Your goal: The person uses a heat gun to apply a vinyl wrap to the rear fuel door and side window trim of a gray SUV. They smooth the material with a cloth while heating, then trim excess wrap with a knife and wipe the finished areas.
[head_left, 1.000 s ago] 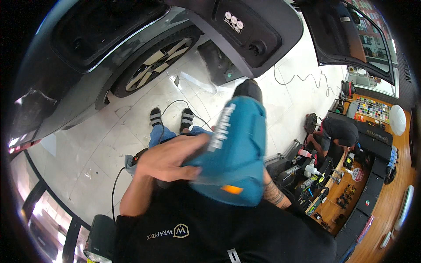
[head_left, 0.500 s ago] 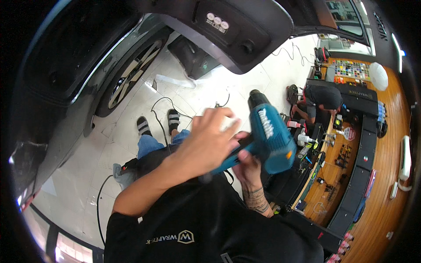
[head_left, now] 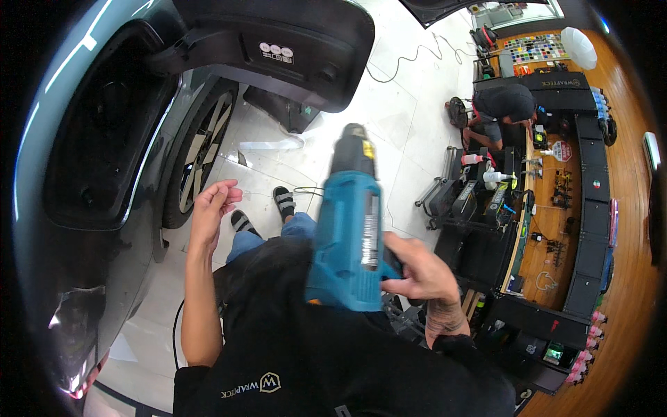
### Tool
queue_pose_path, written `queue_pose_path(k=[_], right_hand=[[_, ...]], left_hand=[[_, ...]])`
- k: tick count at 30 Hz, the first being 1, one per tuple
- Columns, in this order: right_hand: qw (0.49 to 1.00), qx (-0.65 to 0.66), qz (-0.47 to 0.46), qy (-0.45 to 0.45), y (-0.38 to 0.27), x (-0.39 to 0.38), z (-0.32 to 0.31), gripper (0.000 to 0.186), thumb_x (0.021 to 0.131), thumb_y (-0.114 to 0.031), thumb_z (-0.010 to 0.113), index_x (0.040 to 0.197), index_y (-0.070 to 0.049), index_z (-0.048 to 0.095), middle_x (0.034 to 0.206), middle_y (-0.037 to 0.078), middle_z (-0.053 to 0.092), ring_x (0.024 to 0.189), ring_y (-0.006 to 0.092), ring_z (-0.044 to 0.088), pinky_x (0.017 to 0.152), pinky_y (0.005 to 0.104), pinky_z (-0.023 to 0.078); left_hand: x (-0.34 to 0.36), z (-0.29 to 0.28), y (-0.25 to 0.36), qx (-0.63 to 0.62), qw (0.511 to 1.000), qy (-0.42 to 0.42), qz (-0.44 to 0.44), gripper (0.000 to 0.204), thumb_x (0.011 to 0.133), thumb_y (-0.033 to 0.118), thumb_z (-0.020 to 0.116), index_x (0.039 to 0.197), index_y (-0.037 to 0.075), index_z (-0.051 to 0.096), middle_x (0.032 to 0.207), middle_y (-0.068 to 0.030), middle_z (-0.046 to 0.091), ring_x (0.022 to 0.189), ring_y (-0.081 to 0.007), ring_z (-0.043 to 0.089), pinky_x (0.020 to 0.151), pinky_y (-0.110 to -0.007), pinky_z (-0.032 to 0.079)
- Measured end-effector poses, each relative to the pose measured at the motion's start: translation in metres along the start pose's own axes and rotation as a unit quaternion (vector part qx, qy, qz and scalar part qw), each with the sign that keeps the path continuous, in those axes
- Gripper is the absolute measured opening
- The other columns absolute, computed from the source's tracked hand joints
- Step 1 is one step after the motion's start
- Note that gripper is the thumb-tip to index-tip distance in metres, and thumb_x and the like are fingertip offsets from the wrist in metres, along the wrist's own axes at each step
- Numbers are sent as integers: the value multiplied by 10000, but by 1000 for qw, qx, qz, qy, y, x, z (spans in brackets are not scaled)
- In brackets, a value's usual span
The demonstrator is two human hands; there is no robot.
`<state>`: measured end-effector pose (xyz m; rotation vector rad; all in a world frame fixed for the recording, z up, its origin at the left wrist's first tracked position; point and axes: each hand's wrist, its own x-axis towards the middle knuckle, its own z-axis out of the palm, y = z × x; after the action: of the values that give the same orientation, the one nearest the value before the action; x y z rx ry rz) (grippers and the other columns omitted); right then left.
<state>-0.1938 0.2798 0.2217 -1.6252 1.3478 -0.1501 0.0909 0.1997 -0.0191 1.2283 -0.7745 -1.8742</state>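
Nearest was the heat gun (head_left: 347,229), teal with a black nozzle (head_left: 351,149), in front of the black shirt (head_left: 389,368). The right hand (head_left: 420,271) was closed on it. The left hand (head_left: 217,205) was raised well apart, its fingers bent and near together; whether something small was between them, I could not tell. As I judged, the gun was already taken up and ready, but its nozzle touched nothing, and no work on the car (head_left: 142,233) was under way. Farther, a dark panel (head_left: 313,42) stood open near the wheel (head_left: 201,156). Farthest, another person (head_left: 504,104) bent forward.
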Motion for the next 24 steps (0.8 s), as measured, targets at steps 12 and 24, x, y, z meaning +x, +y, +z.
queue_pose_path(k=[12, 24], right_hand=[[990, -12, -137, 15, 1, 35, 32, 629, 720, -192, 704, 1214, 53, 401, 851, 252, 578, 693, 356, 602, 623, 404, 467], [957, 170, 163, 171, 154, -5, -14, 493, 643, -24, 520, 1126, 63, 473, 752, 79, 533, 548, 141, 522, 500, 275, 452]], left_hand=[[27, -1, -30, -253, 966, 30, -48, 281, 918, 193, 488, 1099, -18, 533, 974, -108, 603, 917, -206, 587, 793, -297, 454], [126, 155, 14, -629, 717, -281, 113, 468, 898, 331, 504, 1241, 17, 449, 1284, -152, 479, 1181, -293, 456, 1046, -424, 330]])
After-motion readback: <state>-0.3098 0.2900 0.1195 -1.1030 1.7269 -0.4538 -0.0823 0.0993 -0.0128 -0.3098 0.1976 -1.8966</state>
